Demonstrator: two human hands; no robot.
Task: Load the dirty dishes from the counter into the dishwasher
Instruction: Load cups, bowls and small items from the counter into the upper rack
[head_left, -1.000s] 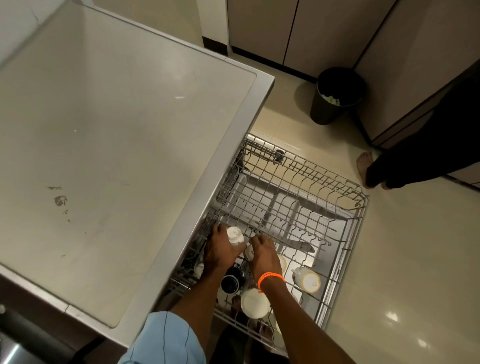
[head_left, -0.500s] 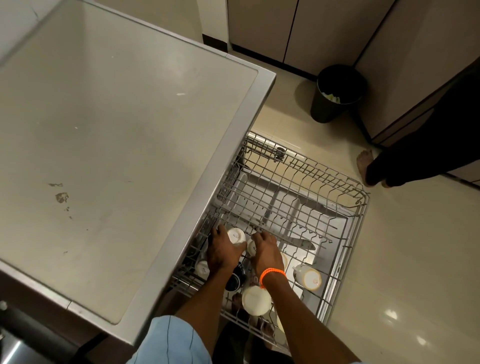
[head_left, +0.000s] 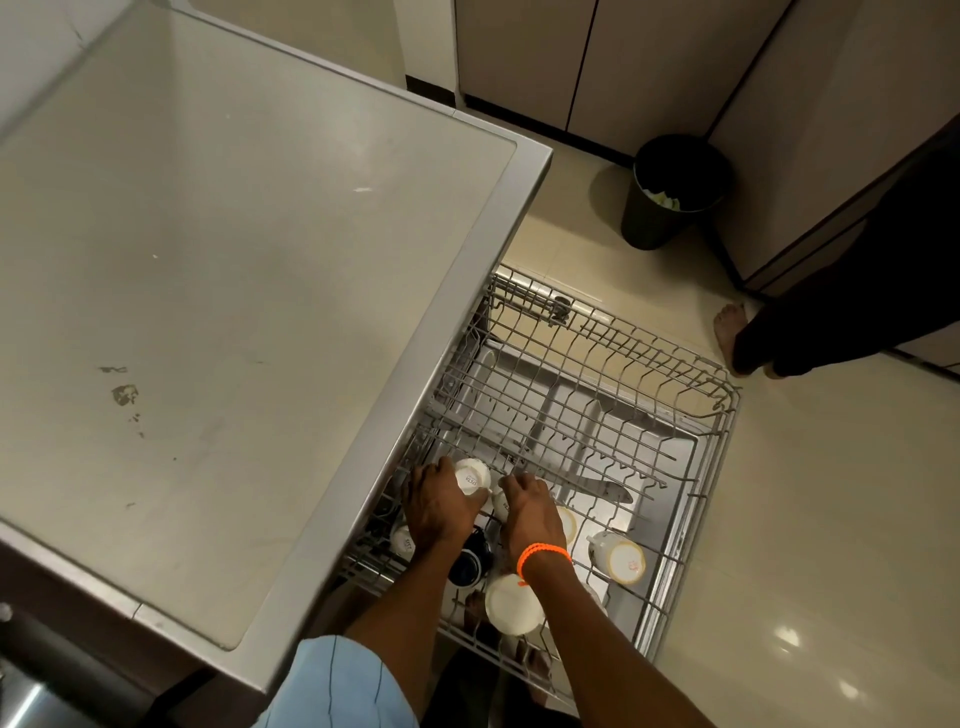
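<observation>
1. Head view, change: the left hand (head_left: 434, 506), fingers closed around an inverted white cup (head_left: 472, 477), had lowered it from its raised position a second earlier to the rack (head_left: 696, 545) tines; seating appeared nearly complete. The right hand (head_left: 530, 512) rested on a neighbouring cup (head_left: 502, 503); its grip could not be told.
2. Head view, contents: the rack held further inverted cups (head_left: 621, 558) at its near end; the far end was bare. The counter (head_left: 218, 291) carried no dishes.
</observation>
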